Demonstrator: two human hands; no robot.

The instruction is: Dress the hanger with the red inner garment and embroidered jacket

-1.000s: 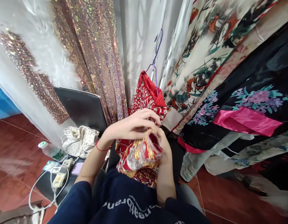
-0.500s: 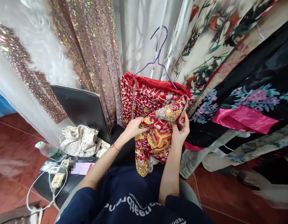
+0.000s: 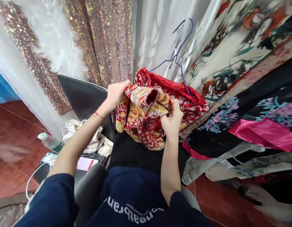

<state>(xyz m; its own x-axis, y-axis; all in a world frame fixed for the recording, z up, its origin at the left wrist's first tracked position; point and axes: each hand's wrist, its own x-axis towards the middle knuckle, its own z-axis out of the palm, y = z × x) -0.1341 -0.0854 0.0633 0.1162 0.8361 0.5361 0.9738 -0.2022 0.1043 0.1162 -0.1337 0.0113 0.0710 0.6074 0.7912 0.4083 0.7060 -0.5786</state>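
Observation:
A red garment with gold and silver embroidery [image 3: 142, 121] is bunched between my two hands, part of it rolled at the top. My left hand [image 3: 117, 93] is closed on its upper left edge. On the right side, my right hand [image 3: 172, 120] pinches the cloth with the thumb toward me. Behind it, a red embroidered piece with a plain red band [image 3: 169, 82] hangs on a purple wire hanger [image 3: 175, 56]. Whether the two red pieces are joined is hidden by the folds.
A black chair back [image 3: 83, 97] stands left of the garment. Below it are a dotted white cloth bag [image 3: 94, 145], a plastic bottle [image 3: 50, 143] and a phone with a pink screen [image 3: 86, 164]. Sequined fabric [image 3: 112, 41] and a black floral garment [image 3: 221, 126] hang around.
My left hand has moved up and left with the garment's edge, and my right hand has shifted slightly up and left. The held cloth is raised and more bunched. The view has shifted.

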